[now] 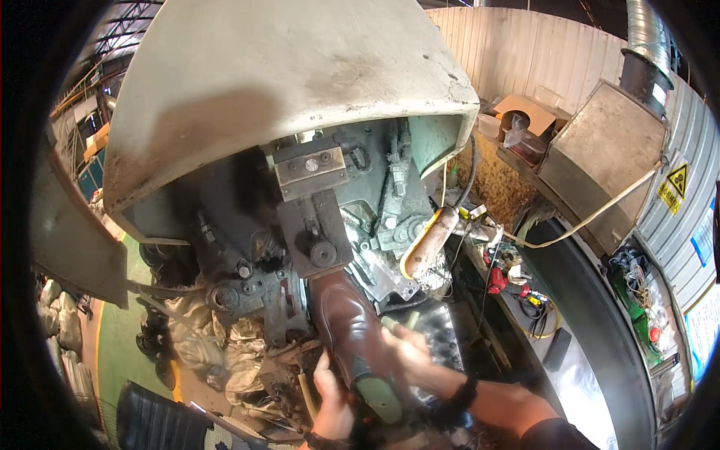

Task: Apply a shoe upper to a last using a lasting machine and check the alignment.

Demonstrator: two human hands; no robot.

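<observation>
A dark brown leather shoe upper [346, 319] is stretched over a shoe last, whose green top [380, 397] shows at the near end. Its far end sits under a dark metal block [319, 236] of the machine; whether the two touch I cannot tell. My left hand [333, 401] grips the shoe's left side near the heel, thumb up along the leather. On the opposite side my right hand [411, 354] holds the shoe, with something pale at its fingertips. A dark band circles each wrist. The fingers' undersides are hidden behind the shoe.
A large cream machine hood [300, 67] overhangs the work. A worn hand-sized device [429, 244] hangs on a cable at the right. Beyond it, a bench [551, 330] bears red tools and cords. Crumpled pale bags [199, 337] lie at left, near a black ribbed seat [161, 416].
</observation>
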